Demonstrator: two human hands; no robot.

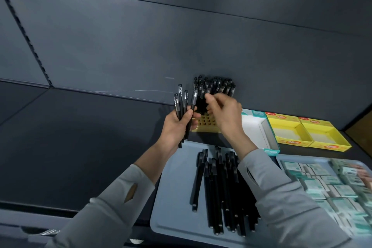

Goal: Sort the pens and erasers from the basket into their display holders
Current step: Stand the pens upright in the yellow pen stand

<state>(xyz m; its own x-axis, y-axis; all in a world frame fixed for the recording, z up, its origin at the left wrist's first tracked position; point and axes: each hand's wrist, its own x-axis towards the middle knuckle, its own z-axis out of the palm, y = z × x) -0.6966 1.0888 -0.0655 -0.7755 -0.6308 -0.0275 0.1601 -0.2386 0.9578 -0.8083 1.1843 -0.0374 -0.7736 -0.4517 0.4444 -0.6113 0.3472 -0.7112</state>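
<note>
my left hand [177,125] clenched round a bunch of black pens [182,102], my right hand [223,112] blurred over the yellow holder [205,125] and hiding much of it, its grip I cannot tell, standing pens [217,85] behind my fingers, loose pens [219,183] on the grey tray [173,197], erasers [326,183] heaped right, open boxes [302,133] beyond

You face a dark slate-grey back panel [181,36], crossed higher up by a thin seam [141,0]. At your left a notched upright strip [26,36] slants down to the matte dark shelf [70,137]. A pale scratch [130,91] marks the panel's foot. The light is dim and soft.
</note>
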